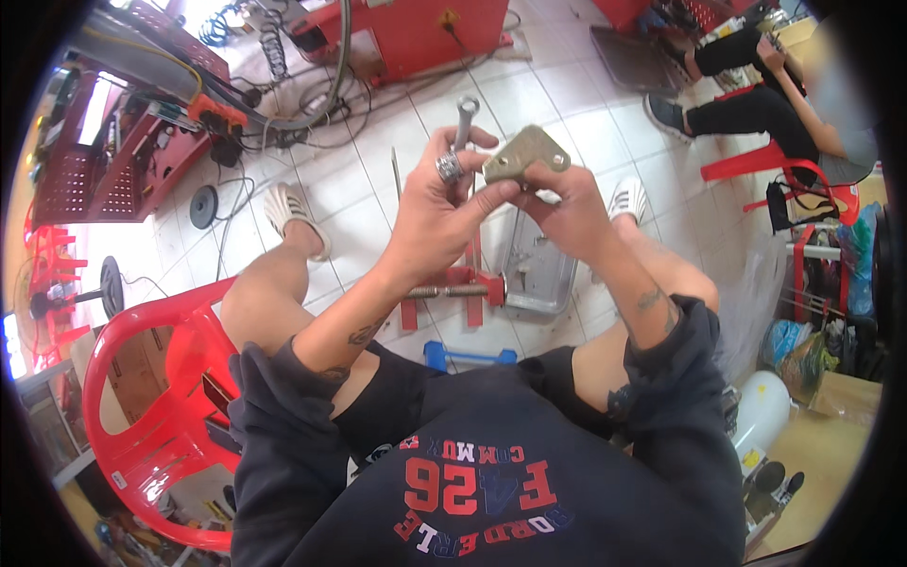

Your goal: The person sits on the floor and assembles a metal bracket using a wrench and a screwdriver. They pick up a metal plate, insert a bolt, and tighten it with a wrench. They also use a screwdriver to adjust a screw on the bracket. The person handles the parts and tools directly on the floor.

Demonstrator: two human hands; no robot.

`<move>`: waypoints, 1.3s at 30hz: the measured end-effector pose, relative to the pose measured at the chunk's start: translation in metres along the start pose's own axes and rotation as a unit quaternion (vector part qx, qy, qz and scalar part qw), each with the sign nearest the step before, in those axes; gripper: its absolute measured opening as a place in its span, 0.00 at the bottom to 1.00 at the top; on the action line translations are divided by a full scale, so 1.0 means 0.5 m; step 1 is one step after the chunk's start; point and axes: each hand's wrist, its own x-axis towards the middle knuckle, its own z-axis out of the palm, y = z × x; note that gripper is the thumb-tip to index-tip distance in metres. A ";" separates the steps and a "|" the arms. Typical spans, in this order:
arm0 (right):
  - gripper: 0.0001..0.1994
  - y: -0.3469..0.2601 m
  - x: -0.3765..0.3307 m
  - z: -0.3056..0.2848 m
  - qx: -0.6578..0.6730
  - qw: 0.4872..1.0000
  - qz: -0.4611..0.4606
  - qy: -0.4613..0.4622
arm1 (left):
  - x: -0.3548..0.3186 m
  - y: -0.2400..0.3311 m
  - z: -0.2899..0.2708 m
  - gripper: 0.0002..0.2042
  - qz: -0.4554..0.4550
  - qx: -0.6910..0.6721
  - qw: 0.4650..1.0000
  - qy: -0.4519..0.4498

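My left hand (pixel 430 213) is closed round a combination wrench (pixel 465 123), its ring end pointing up past my fingers. A chunky silver ring (pixel 448 168) sits on one finger of that hand. In front of me my right hand (pixel 574 208) grips a flat, dull brass-coloured metal bracket (pixel 525 153) with holes near its corners. The left thumb reaches across to the bracket's lower edge, close to my right fingers. Whatever lies behind the bracket is hidden.
Below my hands are a red metal stand with a threaded rod (pixel 430 292) and a grey metal tray (pixel 543 298) with small parts. A red plastic chair (pixel 99 406) stands at left. Cables (pixel 321 118) cross the tiles. Another person (pixel 794 109) sits at far right.
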 end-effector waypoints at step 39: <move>0.14 0.619 -0.329 0.186 -0.226 0.821 0.441 -0.282 | -0.015 -0.008 -0.089 0.20 -0.303 -0.027 0.933 0.194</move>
